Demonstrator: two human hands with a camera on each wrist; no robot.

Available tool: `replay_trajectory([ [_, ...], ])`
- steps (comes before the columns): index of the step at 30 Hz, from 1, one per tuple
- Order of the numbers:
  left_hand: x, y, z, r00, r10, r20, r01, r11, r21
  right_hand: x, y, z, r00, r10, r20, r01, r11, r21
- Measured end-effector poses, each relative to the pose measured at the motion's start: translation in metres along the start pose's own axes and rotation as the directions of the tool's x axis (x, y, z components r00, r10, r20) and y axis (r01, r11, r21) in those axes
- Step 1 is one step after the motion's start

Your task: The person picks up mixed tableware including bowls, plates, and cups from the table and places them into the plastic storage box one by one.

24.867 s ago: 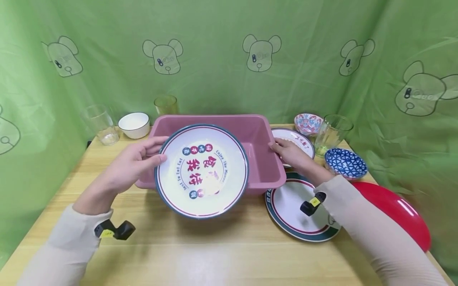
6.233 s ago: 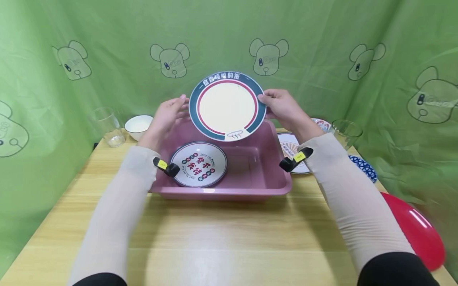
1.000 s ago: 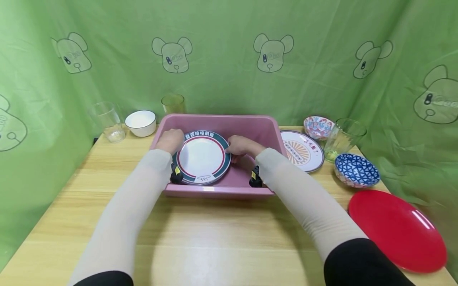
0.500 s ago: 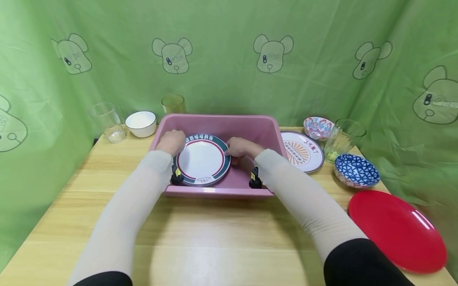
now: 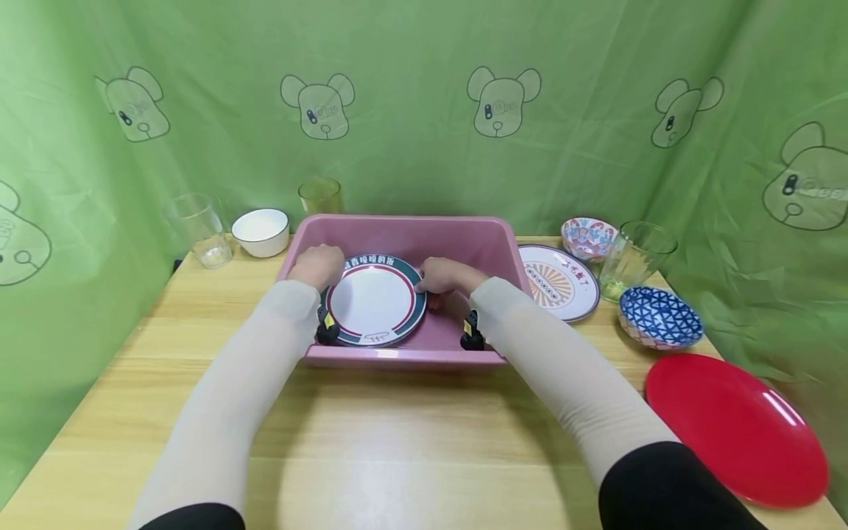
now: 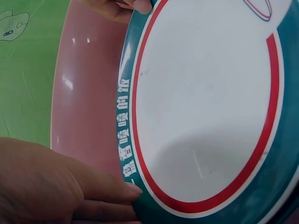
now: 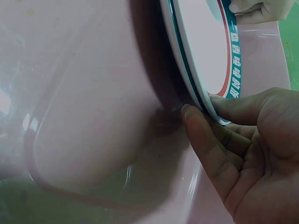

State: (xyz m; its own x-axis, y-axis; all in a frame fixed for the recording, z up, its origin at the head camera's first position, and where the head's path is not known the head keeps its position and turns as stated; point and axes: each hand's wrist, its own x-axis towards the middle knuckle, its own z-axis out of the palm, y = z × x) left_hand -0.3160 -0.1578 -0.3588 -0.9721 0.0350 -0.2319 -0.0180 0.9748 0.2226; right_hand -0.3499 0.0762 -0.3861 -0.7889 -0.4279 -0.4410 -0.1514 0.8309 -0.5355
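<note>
- Here, one left hand [image 5: 320, 266] and one right hand [image 5: 445, 276] pinch one green-rimmed plate [image 5: 374, 302], fingers holding its rim; another plate's edge [image 7: 176, 46] shows just beneath.
- One pink tub [image 5: 404, 234] walls them in, its floor showing right.
- Far bench [image 5: 371, 456]: three glasses [image 5: 215, 252], one white bowl [image 5: 261, 234] left, one pink-patterned bowl [image 5: 589, 237] right.
- Right: one printed plate [image 5: 559, 283], one blue-patterned bowl [image 5: 661, 316], one red plate [image 5: 735, 430].

Glossy smooth plate [image 5: 371, 302], shiny plastic basin [image 5: 424, 237]

Pale beige sleeves [image 5: 225, 397] cover both forearms, creased along the right one, with black fabric [image 5: 669, 486] higher up. Each wrist wears a small black camera [image 5: 327, 331] with a yellow label [image 5: 329, 319]. Left hand [image 5: 319, 266] and right hand [image 5: 442, 274] are bare.
</note>
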Motion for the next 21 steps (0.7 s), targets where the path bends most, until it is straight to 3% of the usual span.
replay_trajectory([
  [5, 0.0014, -0.0005, -0.0002, 1.0, 0.028, -0.004, -0.028, 0.999, 0.028, 0.0026, 0.0012, 0.0006, 1.0, -0.002, 0.014, 0.002, 1.0, -0.026],
  [21, 0.0031, 0.0003, -0.002, 1.0, 0.024, 0.007, -0.024, 0.999, 0.03, 0.0035, 0.0002, -0.0012, 0.999, -0.026, 0.04, 0.029, 0.997, -0.072],
])
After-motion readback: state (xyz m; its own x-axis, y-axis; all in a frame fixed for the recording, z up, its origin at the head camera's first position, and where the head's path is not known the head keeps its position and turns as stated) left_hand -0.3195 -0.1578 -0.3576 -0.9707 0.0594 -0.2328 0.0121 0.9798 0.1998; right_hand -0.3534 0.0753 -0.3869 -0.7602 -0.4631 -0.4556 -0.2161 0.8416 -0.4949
